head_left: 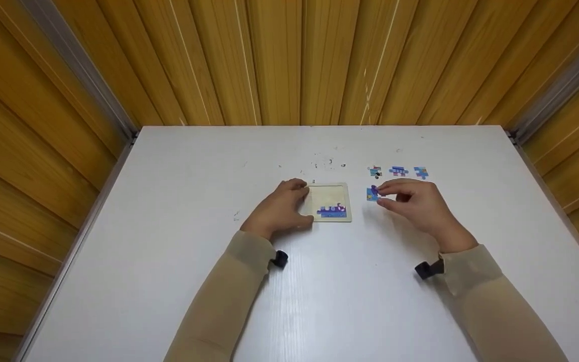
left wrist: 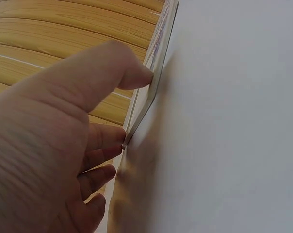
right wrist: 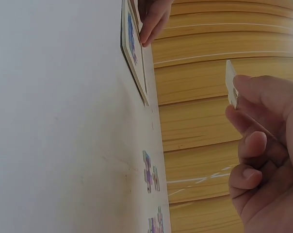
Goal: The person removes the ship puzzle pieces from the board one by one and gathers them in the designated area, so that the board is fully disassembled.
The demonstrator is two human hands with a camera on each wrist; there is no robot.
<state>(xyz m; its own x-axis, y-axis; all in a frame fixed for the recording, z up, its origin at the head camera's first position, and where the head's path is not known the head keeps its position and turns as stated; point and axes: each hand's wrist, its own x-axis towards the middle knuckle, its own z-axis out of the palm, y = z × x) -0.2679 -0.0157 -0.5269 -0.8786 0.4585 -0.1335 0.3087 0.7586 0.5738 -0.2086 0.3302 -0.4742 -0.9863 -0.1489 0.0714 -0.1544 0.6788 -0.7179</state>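
A small square puzzle tray (head_left: pixel 348 203) with a pale wooden rim lies mid-table. Joined blue and purple jigsaw pieces (head_left: pixel 332 212) fill its lower right part. My left hand (head_left: pixel 280 207) holds the tray's left side, thumb at the near edge and fingers at the far corner. In the left wrist view, the thumb touches the tray edge (left wrist: pixel 155 88). To the right of the tray, my right hand (head_left: pixel 415 201) pinches a blue and purple jigsaw piece (head_left: pixel 371 194) between thumb and fingers. That piece (right wrist: pixel 230 82) is raised off the table in the right wrist view, its pale side showing.
Three loose jigsaw pieces lie in a row beyond my right hand: a left one (head_left: pixel 375 171), a middle one (head_left: pixel 398 171) and a right one (head_left: pixel 421 172). Small dark marks (head_left: pixel 329 162) dot the white table (head_left: pixel 179 201). Wood-patterned panels (head_left: pixel 274 60) stand behind it.
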